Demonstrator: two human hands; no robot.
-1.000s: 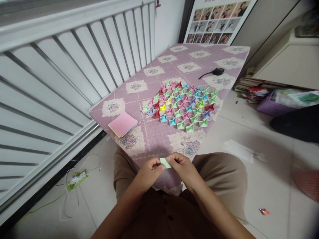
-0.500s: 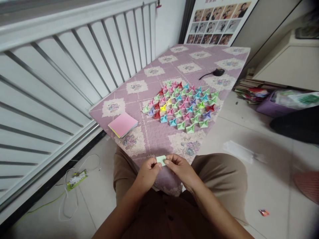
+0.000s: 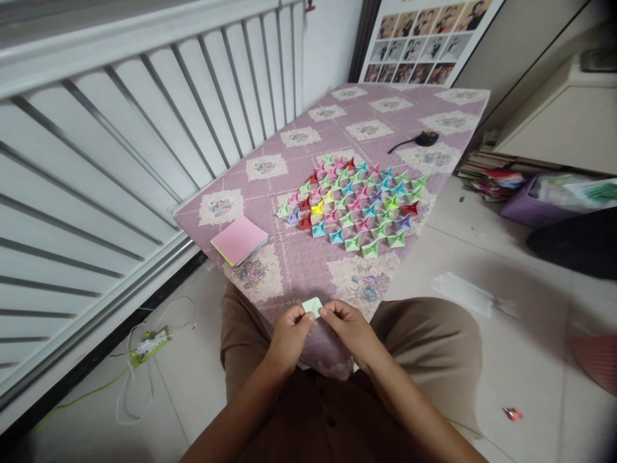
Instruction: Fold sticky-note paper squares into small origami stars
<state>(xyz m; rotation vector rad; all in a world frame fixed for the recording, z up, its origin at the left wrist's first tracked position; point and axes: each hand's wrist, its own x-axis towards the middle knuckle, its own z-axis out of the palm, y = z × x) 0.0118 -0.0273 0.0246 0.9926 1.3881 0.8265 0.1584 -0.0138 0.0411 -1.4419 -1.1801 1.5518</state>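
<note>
Currently | left hand (image 3: pixel 290 333) + right hand (image 3: pixel 351 329): both pinching one green paper (image 3: pixel 312 307) (creased) | one pink-topped stack (image 3: pixel 240 239)

Single head-worn view, looking forward and down over near hands (image 3: pixel 288 331), table (image 3: pixel 303 263) beyond.

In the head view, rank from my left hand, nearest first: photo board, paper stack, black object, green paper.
From the left hand:
1. Green paper, in its grip.
2. Paper stack, left on the table.
3. Black object, far right.
4. Photo board, past the table.
</note>
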